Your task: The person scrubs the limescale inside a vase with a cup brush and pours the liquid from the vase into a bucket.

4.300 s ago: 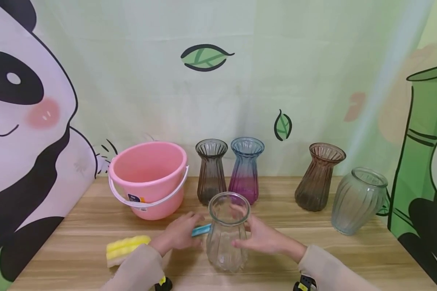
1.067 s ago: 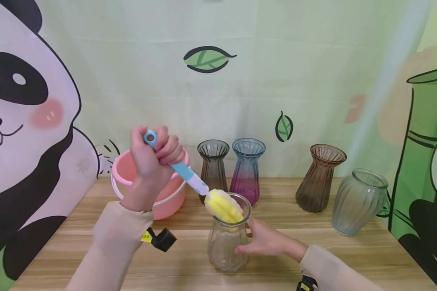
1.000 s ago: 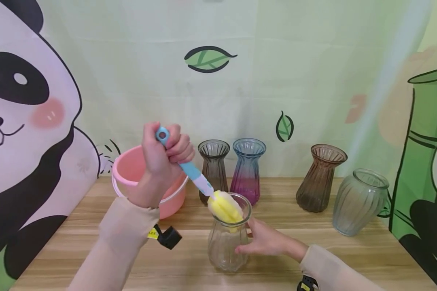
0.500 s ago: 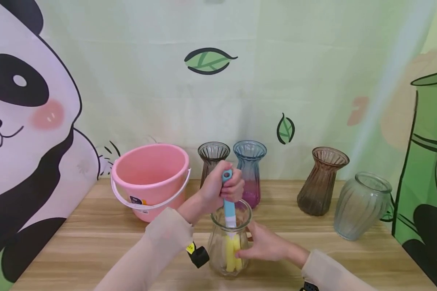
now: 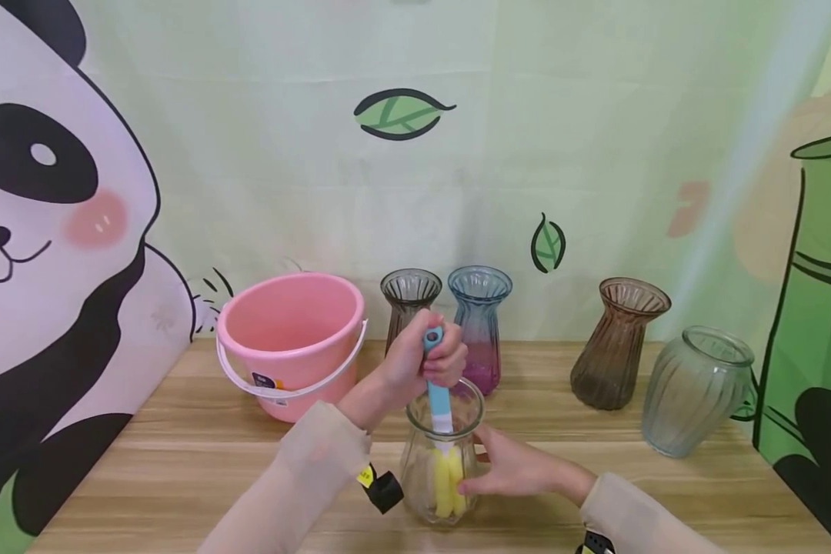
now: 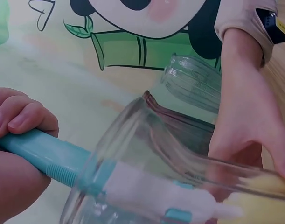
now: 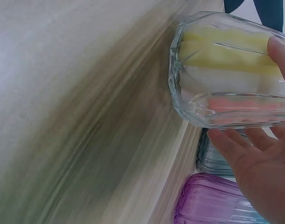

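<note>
My left hand (image 5: 425, 354) is curled round the blue handle of a sponge bottle brush (image 5: 438, 396), thumb side up. The brush stands nearly upright inside a clear glass vase (image 5: 415, 481), its yellow sponge head (image 5: 448, 481) down near the bottom. In the left wrist view the brush's white neck (image 6: 151, 189) shows through the glass. My right hand (image 5: 519, 465) grips the vase's right side, thumb in front and fingers behind. The right wrist view shows thumb and fingers on opposite sides of the glass body (image 7: 226, 84).
A pink bucket (image 5: 291, 385) with a white handle stands at the back left. Behind my left hand are a grey vase (image 5: 410, 288) and a blue-purple vase (image 5: 481, 308). A brown vase (image 5: 609, 354) and a pale glass vase (image 5: 692, 400) stand at the right on the wooden table (image 5: 159, 477).
My left hand picked up the brush from the table, raised it over the vase mouth, then pushed the sponge down inside. My right hand stays on the vase. In the last half second little differs.
</note>
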